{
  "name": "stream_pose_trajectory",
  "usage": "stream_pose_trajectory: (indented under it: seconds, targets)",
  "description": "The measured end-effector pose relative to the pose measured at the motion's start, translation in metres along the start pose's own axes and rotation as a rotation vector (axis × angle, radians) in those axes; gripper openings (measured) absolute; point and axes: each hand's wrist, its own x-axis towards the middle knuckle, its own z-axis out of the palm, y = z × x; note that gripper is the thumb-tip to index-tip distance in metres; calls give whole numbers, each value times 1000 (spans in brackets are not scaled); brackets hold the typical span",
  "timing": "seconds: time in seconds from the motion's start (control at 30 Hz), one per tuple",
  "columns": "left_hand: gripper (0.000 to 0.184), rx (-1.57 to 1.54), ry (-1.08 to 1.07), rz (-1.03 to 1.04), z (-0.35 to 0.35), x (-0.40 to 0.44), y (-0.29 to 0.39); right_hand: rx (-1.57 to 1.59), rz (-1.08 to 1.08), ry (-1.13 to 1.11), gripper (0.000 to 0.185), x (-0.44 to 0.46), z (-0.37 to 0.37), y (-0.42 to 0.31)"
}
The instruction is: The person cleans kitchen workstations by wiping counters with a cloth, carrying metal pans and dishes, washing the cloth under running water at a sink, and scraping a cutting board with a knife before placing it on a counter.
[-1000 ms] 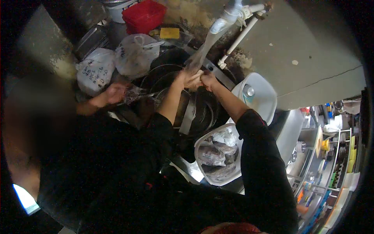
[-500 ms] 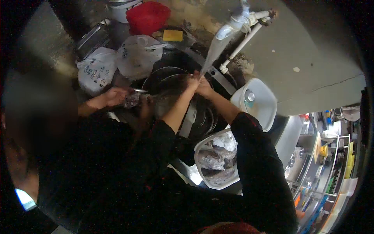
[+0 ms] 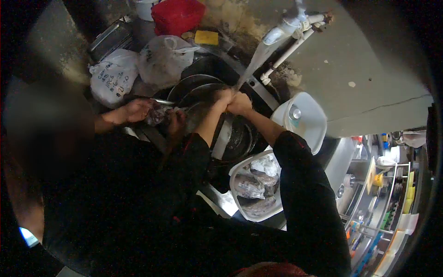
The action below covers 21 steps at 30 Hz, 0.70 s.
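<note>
Water streams from a white pipe spout at the upper middle. Below it, over the sink with round pans, my left hand and my right hand are pressed together, both closed. Whatever lies between them, if anything, is hidden. Near my right forearm is a white tub holding a metal-topped item. Nearer my body, a second white tub contains several plastic-wrapped packs.
At the left, a co-worker's hands hold a wrapped pack. Two tied white bags, a red container and a yellow sponge stand behind. Shelving runs along the right.
The pale thing seen between my hands one second ago no longer shows. My hands have come together slightly lower. The co-worker's second hand now shows more clearly at the wrapped pack.
</note>
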Motion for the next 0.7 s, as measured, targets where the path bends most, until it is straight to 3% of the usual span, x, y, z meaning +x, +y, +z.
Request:
stream_pose_trajectory:
  seconds: [0.13,0.2,0.3,0.33,0.47,0.53,0.63,0.7]
  targets:
    - [57,-188,-271,-273,2,4,2,-188,5,-193,55,-33,-57,-37]
    - [60,-122,-266,-115,7,10,-3,-107,-456,-57,66,3,-25,12]
    - [56,360,-208,117,-13,-37,43,-191,-779,77,84,13,-17,37]
    - [56,583,-176,193,-18,-49,55,-115,-756,51,87,9,-20,34]
    - [51,505,-224,247,-9,-66,57,357,-462,-137,83,-17,-47,13]
    - [50,338,-270,265,-19,-84,63,263,-371,-135,71,-21,-59,11]
    - [46,-16,-282,490,-15,-52,34,-49,-395,-114,54,-13,-59,14]
    - [43,-261,-288,637,-10,-31,15,175,-130,-325,49,-15,-67,1]
